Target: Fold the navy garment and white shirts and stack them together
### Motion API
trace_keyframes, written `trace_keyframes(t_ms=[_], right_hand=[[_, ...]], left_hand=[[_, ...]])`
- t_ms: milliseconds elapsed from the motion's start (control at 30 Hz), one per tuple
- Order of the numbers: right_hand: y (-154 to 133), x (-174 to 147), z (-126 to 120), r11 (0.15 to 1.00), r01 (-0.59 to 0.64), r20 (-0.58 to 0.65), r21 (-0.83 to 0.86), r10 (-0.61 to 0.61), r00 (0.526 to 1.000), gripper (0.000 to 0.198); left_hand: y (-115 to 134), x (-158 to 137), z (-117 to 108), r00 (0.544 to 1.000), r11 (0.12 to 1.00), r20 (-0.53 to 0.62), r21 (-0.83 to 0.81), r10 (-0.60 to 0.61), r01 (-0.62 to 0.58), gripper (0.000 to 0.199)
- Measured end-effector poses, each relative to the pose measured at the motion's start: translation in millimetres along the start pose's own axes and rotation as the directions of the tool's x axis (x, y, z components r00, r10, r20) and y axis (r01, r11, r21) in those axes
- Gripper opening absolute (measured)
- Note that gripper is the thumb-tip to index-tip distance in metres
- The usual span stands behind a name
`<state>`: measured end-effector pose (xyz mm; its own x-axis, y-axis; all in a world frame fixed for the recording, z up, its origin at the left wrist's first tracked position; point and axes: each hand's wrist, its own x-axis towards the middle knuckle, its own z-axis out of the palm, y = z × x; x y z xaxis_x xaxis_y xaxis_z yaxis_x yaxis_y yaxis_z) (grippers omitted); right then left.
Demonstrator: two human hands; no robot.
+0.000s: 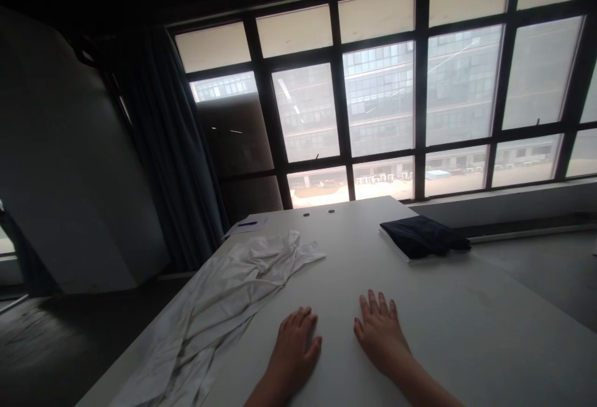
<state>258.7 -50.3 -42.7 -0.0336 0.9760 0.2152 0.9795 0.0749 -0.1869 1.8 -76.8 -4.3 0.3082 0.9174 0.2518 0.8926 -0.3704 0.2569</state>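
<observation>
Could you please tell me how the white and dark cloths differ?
The white cloth sprawls loose and rumpled; the dark cloth lies in a compact bundle. The white cloth reaches the picture's lower edge on the left; the dark cloth sits farther off, on the right. Neither touches the left hand or right hand.

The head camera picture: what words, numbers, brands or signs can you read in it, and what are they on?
None that can be read.
Paper under the blue pen: too small and blurred to tell if it has writing.
White cloth and dark folded cloth: no label shows.
Building outside: too hazy to make out any sign.
</observation>
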Motion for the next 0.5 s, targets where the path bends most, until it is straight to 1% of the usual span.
trace_keyframes(t_ms=[67, 133, 200, 267, 367, 500], right_hand=[[-12, 1, -4, 1.0, -0.009, 0.007, -0.003, 0.009, 1.0, 0.067], [-16, 4, -9, 1.0, -0.003, 0.027, 0.016, 0.002, 1.0, 0.067], [-15, 6, -15, 0.998, 0.022, 0.06, 0.055, -0.025, 0.998, 0.065], [-11, 8, -19, 0.993, 0.057, 0.089, 0.099, -0.066, 0.994, 0.064], [-6, 11, -24, 0.986, 0.093, 0.113, 0.139, -0.109, 0.988, 0.063], [-4, 13, -25, 0.986, 0.094, 0.125, 0.139, -0.111, 0.986, 0.062]], left_hand=[[2, -1, 1, 1.0, 1.0, -0.001, -0.015, -0.01, 0.01, 0.045], [-1, 0, 3, 1.0, 0.999, -0.022, -0.051, -0.013, 0.012, 0.045], [-8, 3, 5, 0.998, 0.991, -0.059, -0.128, -0.034, 0.026, 0.042], [-20, 9, 3, 0.989, 0.969, -0.113, -0.236, -0.1, 0.071, 0.04], [-44, 19, -11, 0.957, 0.932, -0.196, -0.335, -0.214, 0.14, 0.042], [-81, 26, -45, 0.902, 0.929, -0.3, -0.298, -0.312, 0.222, 0.044]])
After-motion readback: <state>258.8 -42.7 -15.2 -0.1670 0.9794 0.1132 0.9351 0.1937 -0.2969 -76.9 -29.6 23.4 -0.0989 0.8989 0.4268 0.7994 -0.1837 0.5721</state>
